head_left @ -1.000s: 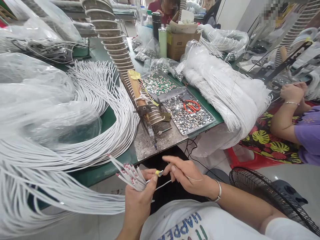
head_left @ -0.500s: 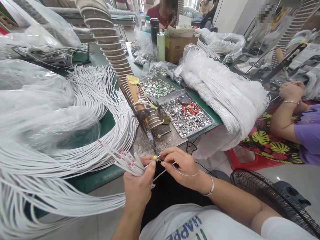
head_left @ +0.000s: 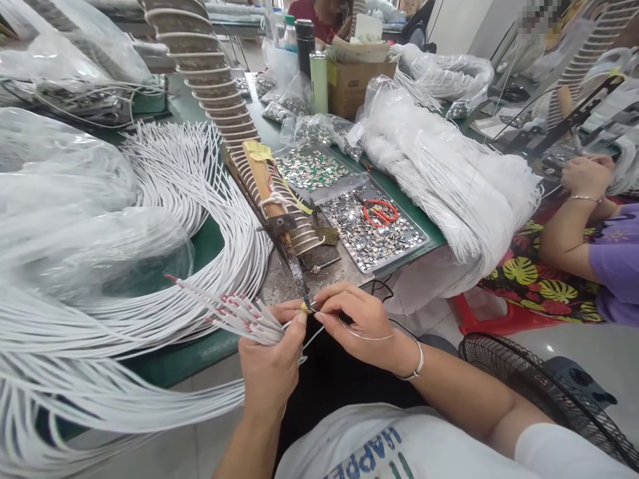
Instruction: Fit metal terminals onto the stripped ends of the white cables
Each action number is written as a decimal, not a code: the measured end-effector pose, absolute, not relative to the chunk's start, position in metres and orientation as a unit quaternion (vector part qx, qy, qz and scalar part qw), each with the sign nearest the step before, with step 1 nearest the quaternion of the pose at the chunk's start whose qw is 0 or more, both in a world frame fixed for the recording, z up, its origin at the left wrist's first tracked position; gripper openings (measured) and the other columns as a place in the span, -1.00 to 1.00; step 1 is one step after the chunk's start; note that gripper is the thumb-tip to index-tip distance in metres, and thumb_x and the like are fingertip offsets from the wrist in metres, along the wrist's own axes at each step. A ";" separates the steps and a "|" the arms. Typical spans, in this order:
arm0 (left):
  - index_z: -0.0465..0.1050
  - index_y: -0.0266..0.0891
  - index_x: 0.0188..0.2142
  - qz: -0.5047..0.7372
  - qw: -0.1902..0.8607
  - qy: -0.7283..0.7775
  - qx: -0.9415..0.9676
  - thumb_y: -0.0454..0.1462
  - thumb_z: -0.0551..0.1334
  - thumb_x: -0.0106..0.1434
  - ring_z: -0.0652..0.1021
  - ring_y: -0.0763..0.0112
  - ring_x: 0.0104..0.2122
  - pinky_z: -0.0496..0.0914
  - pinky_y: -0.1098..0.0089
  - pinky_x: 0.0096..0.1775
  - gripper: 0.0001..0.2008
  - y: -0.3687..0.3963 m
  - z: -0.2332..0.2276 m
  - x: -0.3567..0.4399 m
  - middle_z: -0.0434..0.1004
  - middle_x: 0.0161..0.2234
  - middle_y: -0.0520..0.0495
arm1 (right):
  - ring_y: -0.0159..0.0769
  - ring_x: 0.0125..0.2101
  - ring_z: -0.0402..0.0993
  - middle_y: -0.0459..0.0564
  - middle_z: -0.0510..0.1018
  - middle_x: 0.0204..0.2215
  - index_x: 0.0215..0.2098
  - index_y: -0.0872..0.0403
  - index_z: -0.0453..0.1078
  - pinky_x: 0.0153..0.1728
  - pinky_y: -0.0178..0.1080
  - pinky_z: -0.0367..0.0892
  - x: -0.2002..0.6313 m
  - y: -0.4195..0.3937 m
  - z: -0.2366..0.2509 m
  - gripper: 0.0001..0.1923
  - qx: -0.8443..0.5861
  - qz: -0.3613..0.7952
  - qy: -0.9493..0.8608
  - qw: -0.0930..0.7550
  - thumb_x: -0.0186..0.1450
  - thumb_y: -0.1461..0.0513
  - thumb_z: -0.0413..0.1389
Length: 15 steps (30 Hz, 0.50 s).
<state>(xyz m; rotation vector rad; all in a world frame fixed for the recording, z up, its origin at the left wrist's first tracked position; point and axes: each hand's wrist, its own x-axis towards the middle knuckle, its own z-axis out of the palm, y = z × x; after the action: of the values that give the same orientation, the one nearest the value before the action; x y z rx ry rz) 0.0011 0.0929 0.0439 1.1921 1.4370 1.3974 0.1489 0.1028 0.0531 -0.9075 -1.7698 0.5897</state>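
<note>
My left hand is closed around a bundle of white cables whose ends show red wires. A small yellow piece pokes out at its thumb and fingertips; I cannot tell whether it is a finger cover or a part. My right hand pinches a thin silvery solder wire that trails back across the palm. Both sets of fingertips meet right under the dark tip of a soldering iron, fixed on a slanted wooden holder. Whatever sits at the very tip is too small to make out.
A ribbed hose comes down beside the iron. Trays of small metal connectors and green circuit boards lie behind, with red-handled cutters. White cables curve along the left. A co-worker's hands are at right, above a fan.
Both my hands have shifted slightly up and left, bringing the fingertips and yellow piece up to the iron's tip. The grip on cables and solder wire looks the same.
</note>
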 end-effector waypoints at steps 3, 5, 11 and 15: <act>0.47 -0.27 -0.53 0.557 0.395 0.550 0.481 -0.35 0.28 0.07 0.59 0.27 -0.36 0.47 0.32 -0.27 -0.92 0.095 0.046 0.001 0.59 -0.41 -0.09 | -0.34 -0.22 0.51 0.07 0.55 -0.28 -0.35 0.11 0.35 -0.16 -0.28 0.44 0.149 0.104 0.054 -0.92 -0.369 0.237 -0.738 0.513 0.33 0.34 0.08; 0.47 -0.27 -0.51 0.561 0.404 0.546 0.472 -0.35 0.30 0.08 0.59 0.27 -0.35 0.46 0.30 -0.24 -0.94 0.095 0.041 0.000 0.59 -0.39 -0.08 | -0.34 -0.22 0.51 0.08 0.56 -0.27 -0.35 0.11 0.35 -0.16 -0.29 0.44 0.150 0.104 0.053 -0.92 -0.366 0.236 -0.739 0.514 0.32 0.35 0.09; 0.43 -0.25 -0.48 0.556 0.469 0.562 0.395 -0.28 0.34 0.14 0.57 0.31 -0.29 0.42 0.33 -0.21 -0.86 0.084 0.013 -0.005 0.58 -0.30 -0.06 | -0.34 -0.20 0.51 0.08 0.56 -0.27 -0.35 0.11 0.35 -0.15 -0.29 0.45 0.152 0.099 0.041 -0.93 -0.371 0.253 -0.744 0.495 0.32 0.34 0.10; 0.42 -0.27 -0.49 0.572 0.500 0.566 0.321 -0.28 0.37 0.08 0.55 0.34 -0.36 0.37 0.40 -0.37 -0.85 0.080 0.008 -0.004 0.57 -0.33 -0.08 | -0.33 -0.17 0.52 0.11 0.56 -0.23 -0.32 0.10 0.34 -0.13 -0.28 0.47 0.153 0.093 0.032 -0.94 -0.369 0.257 -0.751 0.484 0.34 0.32 0.08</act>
<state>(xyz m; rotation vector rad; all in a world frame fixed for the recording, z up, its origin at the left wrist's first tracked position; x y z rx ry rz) -0.0043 0.0796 0.0080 0.7768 1.3681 1.3821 0.1528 0.0928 0.0322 -0.8980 -1.8279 0.6250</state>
